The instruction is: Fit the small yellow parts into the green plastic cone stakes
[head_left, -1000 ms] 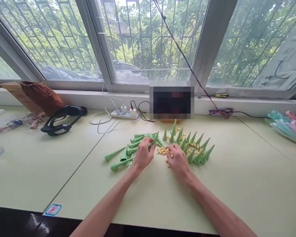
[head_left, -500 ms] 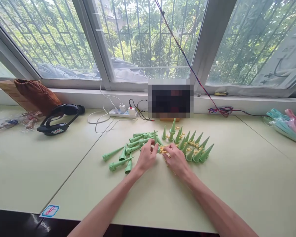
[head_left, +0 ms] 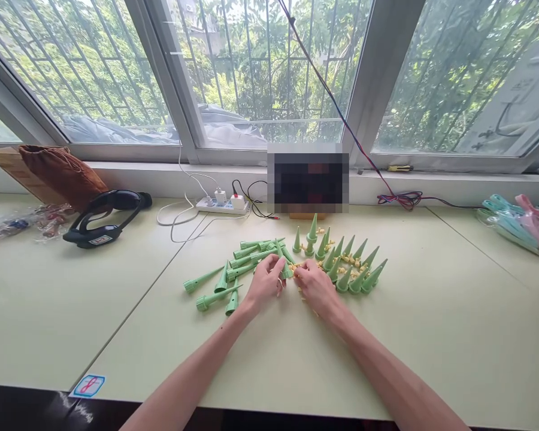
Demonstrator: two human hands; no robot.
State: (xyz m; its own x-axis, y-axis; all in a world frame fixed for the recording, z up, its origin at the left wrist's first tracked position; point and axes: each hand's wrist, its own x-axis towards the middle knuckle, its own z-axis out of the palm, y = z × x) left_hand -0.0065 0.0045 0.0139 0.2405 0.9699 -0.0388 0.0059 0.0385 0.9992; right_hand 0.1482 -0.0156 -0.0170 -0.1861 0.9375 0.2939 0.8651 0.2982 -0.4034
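Observation:
My left hand (head_left: 265, 280) is closed around a green plant watering spike (head_left: 285, 267), which leans with its tip up and to the left. Close to the spike's wide end, my right hand (head_left: 315, 285) pinches a small yellow valve piece (head_left: 295, 269), partly hidden by the fingers. Several green spikes (head_left: 220, 299) lie or lean in a loose pile left of my left hand. Beyond and to the right of my right hand, several more spikes (head_left: 343, 281) stand tip up in a cluster, with small yellow pieces (head_left: 354, 261) among them.
A blurred-out box shape (head_left: 309, 182) stands behind the spikes by the window. A white power strip (head_left: 222, 205) with cables lies left of it. Black headphones (head_left: 108, 220) and a brown pouch (head_left: 60, 175) are at left. Bagged pink and teal items (head_left: 523, 224) lie at right.
The spike in my left hand has gone from nearly upright to tilted, its base now turned toward my right hand. My right fingers have closed in nearer to it.

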